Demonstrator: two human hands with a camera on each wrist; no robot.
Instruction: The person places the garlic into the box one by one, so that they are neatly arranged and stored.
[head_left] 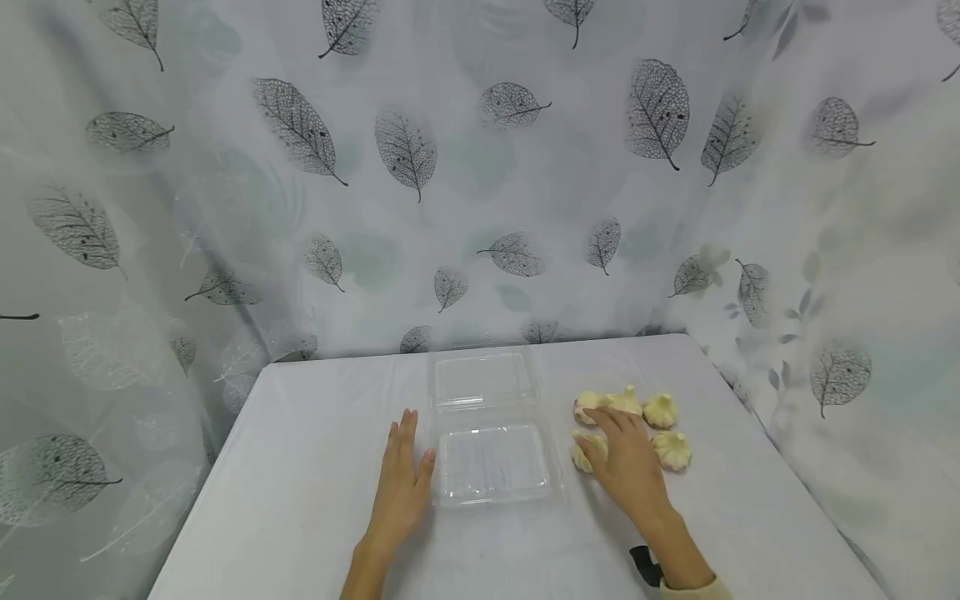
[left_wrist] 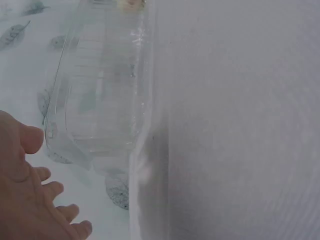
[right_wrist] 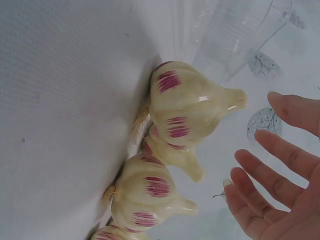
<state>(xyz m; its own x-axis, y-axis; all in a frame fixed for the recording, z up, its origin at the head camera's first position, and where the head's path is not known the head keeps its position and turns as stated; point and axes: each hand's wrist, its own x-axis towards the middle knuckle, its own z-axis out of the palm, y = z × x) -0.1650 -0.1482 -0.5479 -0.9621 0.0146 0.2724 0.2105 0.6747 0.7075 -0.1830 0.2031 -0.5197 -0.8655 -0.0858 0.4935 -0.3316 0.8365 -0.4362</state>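
A clear plastic clamshell box (head_left: 495, 502) lies unfolded on the table, its lid toward the back. Beside its left edge is my left hand (head_left: 402, 492), fingers straight, thumb near the rim and nothing held. To the right of the box sit several garlic bulbs, cream with purple streaks and short roots. My right hand (head_left: 628, 462) hovers over the group with fingers spread. The right wrist view shows the nearest garlic bulb (right_wrist: 187, 107) upright on the table, with the fingertips (right_wrist: 281, 104) apart from its stem. Another garlic bulb (head_left: 671, 451) stands right of that hand.
The white-covered table (head_left: 315, 467) extends to both sides of the box. Behind it hangs a pale curtain (head_left: 480, 183) with a grey leaf print, which also comes down along both sides. A dark piece (head_left: 645, 567) shows beside the right wrist.
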